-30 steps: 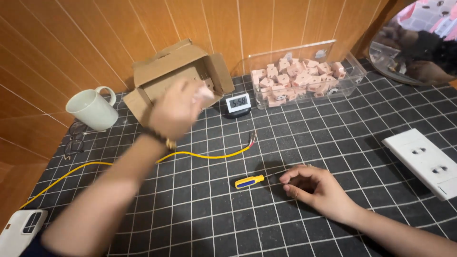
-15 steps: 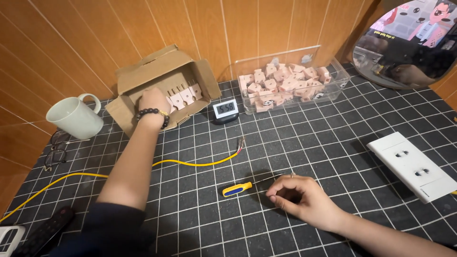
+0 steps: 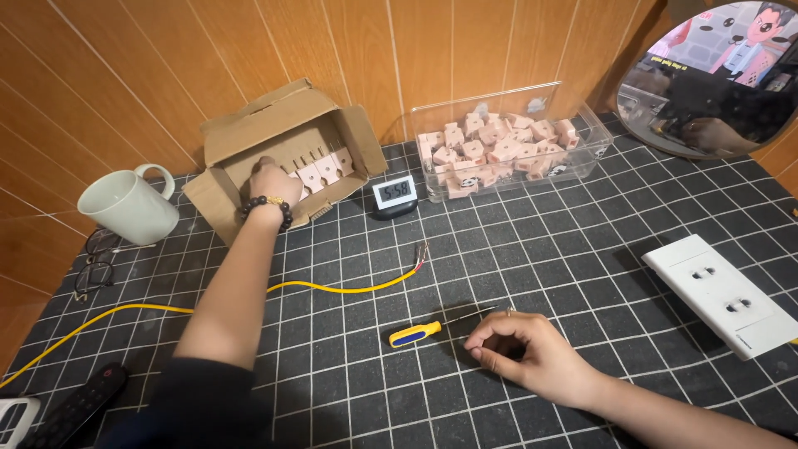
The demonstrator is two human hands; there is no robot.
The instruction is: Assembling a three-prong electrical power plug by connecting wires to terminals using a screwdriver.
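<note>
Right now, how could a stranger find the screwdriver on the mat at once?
Start at the black grid mat. Near its front, the right hand rests curled; the screwdriver lies just left of it. Its yellow and blue handle and thin shaft set it apart from the long yellow cable behind it.

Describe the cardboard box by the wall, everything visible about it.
The cardboard box is plain brown corrugated card, lying on its side with its flaps spread and its opening towards the person. It sits on the black gridded mat against the wood-panelled wall, right of a white mug. Pale pink blocks stand in a row inside. The left hand reaches into it.
</note>
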